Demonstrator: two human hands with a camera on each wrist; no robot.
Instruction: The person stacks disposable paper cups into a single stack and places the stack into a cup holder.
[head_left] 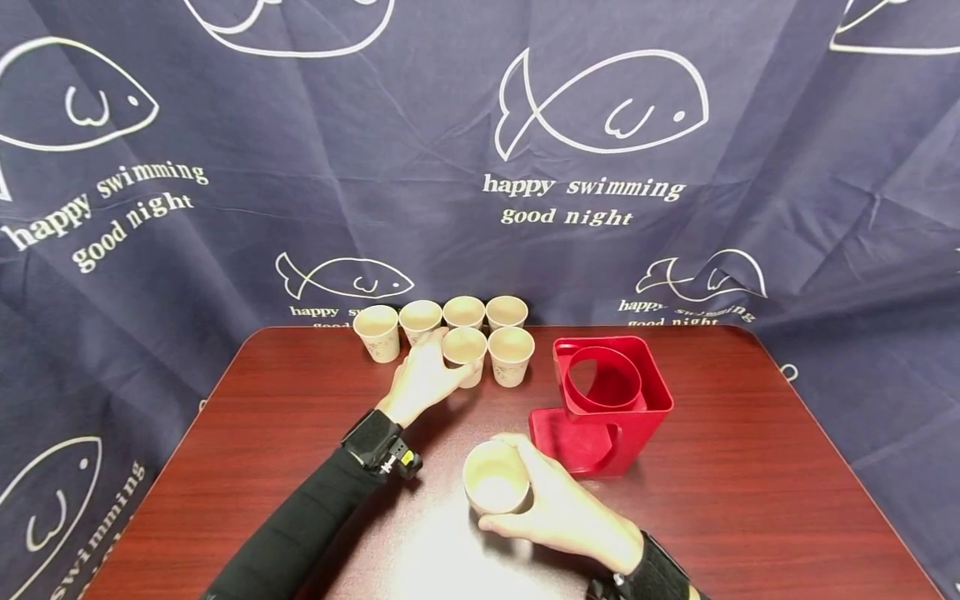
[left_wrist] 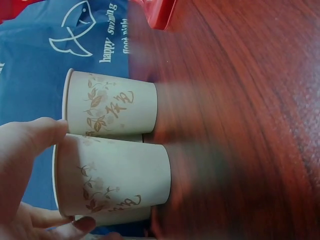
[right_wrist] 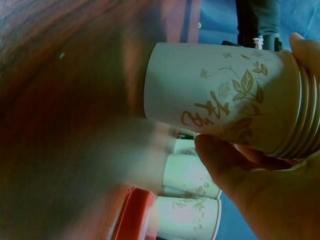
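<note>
Left hand (head_left: pixel 424 373) out at the far middle of the dark red desk (head_left: pixel 262 433), thumb and fingers curled around a paper cup (head_left: pixel 464 353) in the front row of a cluster; in the left wrist view, thumb on the rim side of that cup (left_wrist: pixel 112 175), cup base on the wood. Just beside it on the right, a second front-row cup (head_left: pixel 511 354), the two nearly touching. Behind these, a back row of four more cups (head_left: pixel 441 317), close together near the desk's far edge. Right hand (head_left: pixel 558 508) nearer the body, at the near middle of the desk, gripping a stack of nested cups (head_left: pixel 496 477), mouth tilted toward the head camera; in the right wrist view, several rims layered at the mouth end of the stack (right_wrist: pixel 225 97), fingers wrapped beneath, base clear of the wood. Just right of the stack and beyond it, a red cup holder (head_left: pixel 609 400) standing upright on the desk, round ring in a square frame above a flat base. Behind everything, a navy cloth (head_left: pixel 480 167) with white fish outlines and lettering. Black sleeve (head_left: pixel 300 525) and wrist strap on the left arm.
</note>
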